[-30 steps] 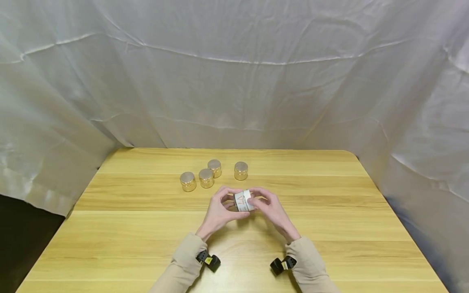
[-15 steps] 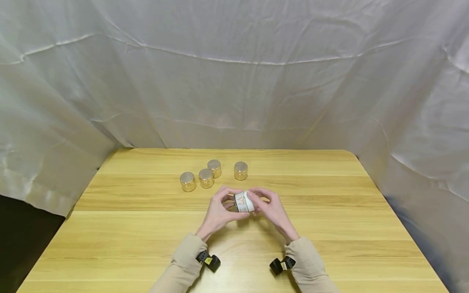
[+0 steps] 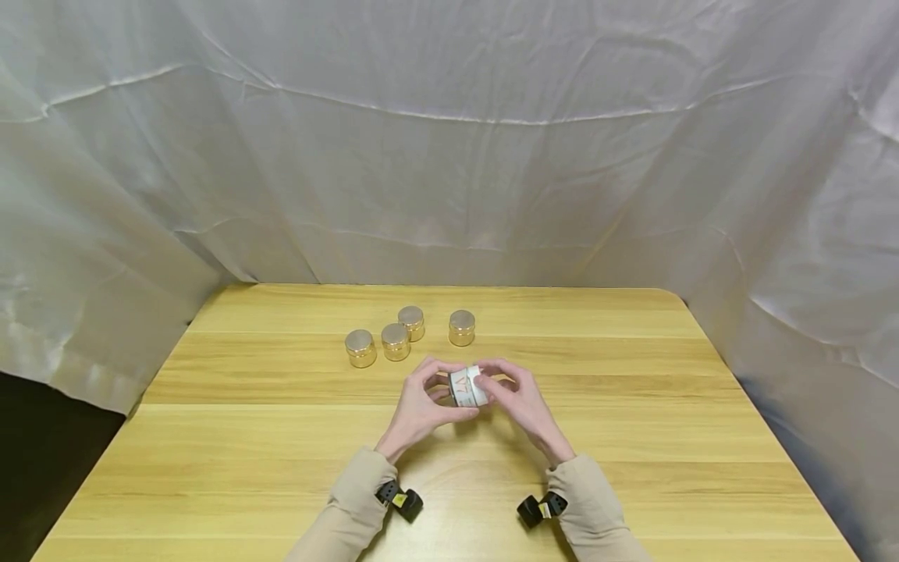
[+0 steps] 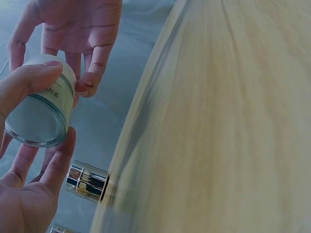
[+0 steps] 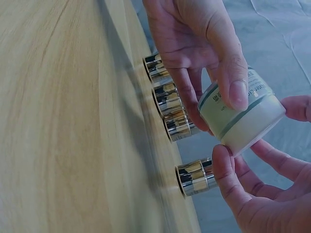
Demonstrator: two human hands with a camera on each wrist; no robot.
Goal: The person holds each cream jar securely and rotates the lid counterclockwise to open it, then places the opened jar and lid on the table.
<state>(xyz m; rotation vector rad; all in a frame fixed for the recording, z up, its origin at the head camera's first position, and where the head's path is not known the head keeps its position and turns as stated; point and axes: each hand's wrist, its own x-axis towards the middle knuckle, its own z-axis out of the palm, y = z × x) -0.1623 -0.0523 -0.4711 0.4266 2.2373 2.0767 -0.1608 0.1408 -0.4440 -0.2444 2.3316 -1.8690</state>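
Note:
A white cosmetic cream jar (image 3: 462,387) with "V7" lettering is held in the air above the table, tipped on its side. My left hand (image 3: 416,404) grips its body, thumb on the near side and fingers on the far side. At the jar's other end my right hand (image 3: 521,402) pinches the white lid (image 5: 250,124) between thumb and fingertips. The lid sits on the jar. In the left wrist view the jar's round base (image 4: 36,121) faces the camera.
Several gold-coloured jars stand beyond the hands: a leftmost jar (image 3: 360,348), a pair of close jars (image 3: 396,342) and a separate jar (image 3: 461,328). The wooden table (image 3: 632,421) reaches back to a grey-white curtain (image 3: 449,179).
My right thumb and fingers have shifted over the lid, first upward and then partly back. The jar has tilted slightly. My left hand keeps its grip, and the gold jars stay put.

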